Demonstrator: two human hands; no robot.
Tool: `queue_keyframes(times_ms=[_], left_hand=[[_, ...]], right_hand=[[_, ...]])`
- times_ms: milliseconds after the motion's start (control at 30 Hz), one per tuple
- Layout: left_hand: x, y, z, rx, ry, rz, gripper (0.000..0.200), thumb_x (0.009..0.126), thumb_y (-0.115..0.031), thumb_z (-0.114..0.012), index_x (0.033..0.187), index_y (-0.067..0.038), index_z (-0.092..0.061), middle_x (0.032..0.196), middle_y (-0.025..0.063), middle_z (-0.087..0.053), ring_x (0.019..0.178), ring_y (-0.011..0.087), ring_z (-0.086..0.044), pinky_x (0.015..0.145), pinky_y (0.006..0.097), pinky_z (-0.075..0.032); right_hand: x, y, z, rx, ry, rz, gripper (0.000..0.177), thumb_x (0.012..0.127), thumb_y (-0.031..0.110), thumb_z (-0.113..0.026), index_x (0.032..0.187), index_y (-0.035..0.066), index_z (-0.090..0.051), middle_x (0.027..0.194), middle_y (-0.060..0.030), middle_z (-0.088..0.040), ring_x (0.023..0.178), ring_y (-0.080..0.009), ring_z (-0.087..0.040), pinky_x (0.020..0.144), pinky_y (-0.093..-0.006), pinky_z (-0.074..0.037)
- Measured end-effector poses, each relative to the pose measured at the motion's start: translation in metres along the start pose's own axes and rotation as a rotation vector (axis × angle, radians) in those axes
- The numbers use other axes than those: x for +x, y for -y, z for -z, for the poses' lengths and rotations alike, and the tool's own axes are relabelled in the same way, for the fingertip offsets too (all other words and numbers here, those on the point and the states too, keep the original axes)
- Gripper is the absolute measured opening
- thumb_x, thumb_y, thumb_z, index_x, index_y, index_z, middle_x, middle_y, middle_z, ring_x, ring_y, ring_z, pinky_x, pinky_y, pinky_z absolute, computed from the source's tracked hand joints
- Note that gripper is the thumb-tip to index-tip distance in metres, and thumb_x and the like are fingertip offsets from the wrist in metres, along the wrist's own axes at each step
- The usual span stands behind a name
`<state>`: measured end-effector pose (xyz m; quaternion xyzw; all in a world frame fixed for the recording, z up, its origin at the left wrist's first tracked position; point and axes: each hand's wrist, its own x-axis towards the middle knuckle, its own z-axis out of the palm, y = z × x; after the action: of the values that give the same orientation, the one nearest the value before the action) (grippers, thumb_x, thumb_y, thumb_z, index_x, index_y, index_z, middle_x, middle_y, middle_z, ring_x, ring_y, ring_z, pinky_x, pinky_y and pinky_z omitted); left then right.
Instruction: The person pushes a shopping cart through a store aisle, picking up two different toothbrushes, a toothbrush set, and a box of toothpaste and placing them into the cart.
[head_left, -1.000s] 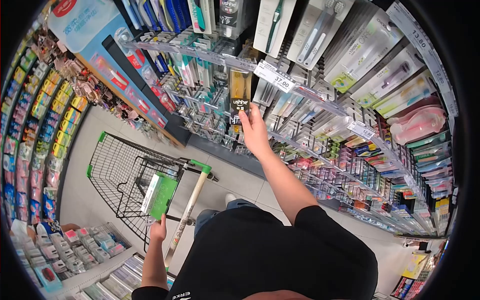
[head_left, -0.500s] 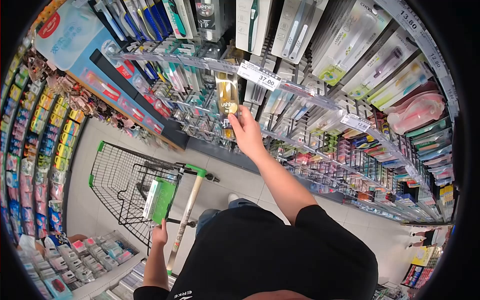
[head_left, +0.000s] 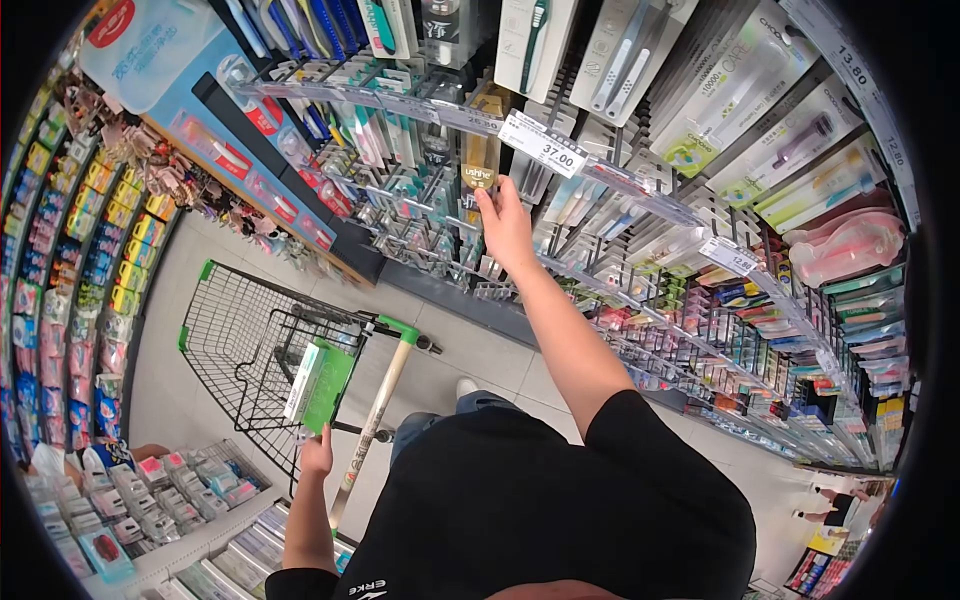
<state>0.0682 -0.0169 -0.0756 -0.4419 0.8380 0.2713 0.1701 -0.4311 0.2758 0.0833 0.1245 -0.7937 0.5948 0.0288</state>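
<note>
My right hand (head_left: 507, 225) is at the toothbrush rack, thumb and fingers closed on the lower end of a slim gold toothbrush pack (head_left: 480, 160) lettered "ushhe". The pack's upper part sits among the hooks, partly behind the price rail (head_left: 400, 100). A tag (head_left: 543, 145) reading 37.00 is just to its right. Low on the left, my left hand (head_left: 317, 455) grips the bottom end of a green and white box (head_left: 333, 385). That box is held over the shopping cart (head_left: 270, 350), near its handle (head_left: 375, 420).
More hanging toothbrush packs (head_left: 740, 90) fill the rack to the right. A display bin (head_left: 160, 510) of small packaged goods stands at lower left, with a person's arm (head_left: 150, 452) beside it. Curved shelves (head_left: 75, 290) line the far left. Other people (head_left: 838, 508) appear at lower right.
My right hand and the gold pack have moved up and deeper into the rack, so less of the pack shows below the rail. My left hand still holds the box. The view has shifted slightly.
</note>
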Motion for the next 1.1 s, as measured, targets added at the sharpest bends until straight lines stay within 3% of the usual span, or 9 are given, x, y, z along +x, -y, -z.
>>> queue_keyframes(times_ms=[200, 267, 333, 400, 433, 600, 800, 967, 1100], left_hand=[[-0.001, -0.002, 0.003, -0.023, -0.008, -0.024, 0.084, 0.104, -0.066, -0.038, 0.107, 0.010, -0.074, 0.104, 0.0395, -0.068, 0.109, 0.0506, -0.067, 0.098, 0.0519, -0.051], [-0.003, -0.008, 0.008, -0.001, 0.025, 0.054, 0.085, 0.104, -0.067, -0.038, 0.110, 0.010, -0.074, 0.107, 0.0396, -0.068, 0.113, 0.0505, -0.066, 0.100, 0.0513, -0.050], [-0.004, -0.007, 0.008, 0.006, 0.039, 0.056, 0.086, 0.104, -0.068, -0.038, 0.113, 0.010, -0.073, 0.111, 0.0396, -0.067, 0.116, 0.0499, -0.065, 0.102, 0.0506, -0.049], [-0.002, -0.004, 0.007, -0.008, 0.061, 0.068, 0.086, 0.103, -0.068, -0.038, 0.115, 0.009, -0.073, 0.112, 0.0391, -0.068, 0.117, 0.0495, -0.065, 0.103, 0.0500, -0.049], [-0.003, -0.005, 0.008, -0.007, 0.057, 0.068, 0.086, 0.103, -0.069, -0.038, 0.116, 0.009, -0.073, 0.112, 0.0390, -0.068, 0.117, 0.0494, -0.065, 0.103, 0.0498, -0.049], [-0.003, -0.006, 0.007, 0.000, 0.040, 0.038, 0.087, 0.104, -0.069, -0.037, 0.115, 0.009, -0.073, 0.110, 0.0386, -0.068, 0.116, 0.0499, -0.065, 0.101, 0.0500, -0.050], [-0.004, -0.006, 0.007, -0.005, 0.032, 0.029, 0.088, 0.104, -0.069, -0.036, 0.110, 0.009, -0.074, 0.107, 0.0392, -0.068, 0.113, 0.0507, -0.065, 0.099, 0.0515, -0.050], [0.001, 0.001, 0.003, 0.001, 0.035, 0.017, 0.088, 0.103, -0.070, -0.035, 0.108, 0.009, -0.075, 0.106, 0.0397, -0.068, 0.112, 0.0514, -0.065, 0.098, 0.0521, -0.051], [0.001, 0.000, 0.005, 0.009, 0.057, 0.039, 0.089, 0.103, -0.071, -0.036, 0.109, 0.009, -0.074, 0.106, 0.0399, -0.067, 0.113, 0.0511, -0.065, 0.099, 0.0517, -0.051]], right_hand=[[0.012, -0.004, -0.007, -0.073, -0.018, 0.024, 0.031, 0.105, 0.029, -0.063, 0.124, 0.006, -0.055, 0.098, -0.0202, -0.075, 0.091, -0.0395, -0.073, 0.078, -0.0466, -0.055], [0.014, -0.009, -0.009, -0.094, -0.044, 0.017, 0.031, 0.106, 0.030, -0.063, 0.126, 0.006, -0.057, 0.100, -0.0148, -0.075, 0.090, -0.0251, -0.073, 0.082, -0.0375, -0.055], [0.013, -0.007, -0.010, -0.079, -0.054, 0.018, 0.031, 0.106, 0.029, -0.063, 0.124, 0.004, -0.059, 0.101, -0.0156, -0.076, 0.092, -0.0263, -0.074, 0.083, -0.0380, -0.056], [0.013, -0.015, -0.009, -0.162, -0.083, 0.065, 0.030, 0.105, 0.028, -0.064, 0.121, 0.003, -0.060, 0.101, -0.0201, -0.075, 0.093, -0.0386, -0.073, 0.081, -0.0454, -0.055], [0.011, -0.018, -0.009, -0.143, -0.126, 0.109, 0.028, 0.105, 0.027, -0.062, 0.117, 0.001, -0.062, 0.103, -0.0210, -0.074, 0.095, -0.0393, -0.072, 0.082, -0.0457, -0.055], [0.004, -0.017, -0.004, -0.236, -0.127, 0.098, 0.028, 0.107, 0.026, -0.059, 0.119, 0.001, -0.060, 0.106, -0.0223, -0.074, 0.100, -0.0406, -0.072, 0.085, -0.0477, -0.054], [0.006, -0.027, -0.005, -0.125, -0.141, 0.078, 0.032, 0.107, 0.025, -0.060, 0.126, 0.001, -0.054, 0.110, -0.0220, -0.074, 0.105, -0.0384, -0.073, 0.089, -0.0465, -0.055], [0.006, -0.034, -0.001, -0.251, -0.196, 0.256, 0.024, 0.103, 0.018, -0.065, 0.117, -0.001, -0.061, 0.106, -0.0203, -0.073, 0.099, -0.0371, -0.072, 0.087, -0.0464, -0.054], [0.000, -0.035, 0.000, -0.293, -0.271, 0.267, 0.020, 0.101, 0.015, -0.066, 0.113, -0.001, -0.064, 0.101, -0.0182, -0.071, 0.093, -0.0352, -0.070, 0.085, -0.0463, -0.054]])
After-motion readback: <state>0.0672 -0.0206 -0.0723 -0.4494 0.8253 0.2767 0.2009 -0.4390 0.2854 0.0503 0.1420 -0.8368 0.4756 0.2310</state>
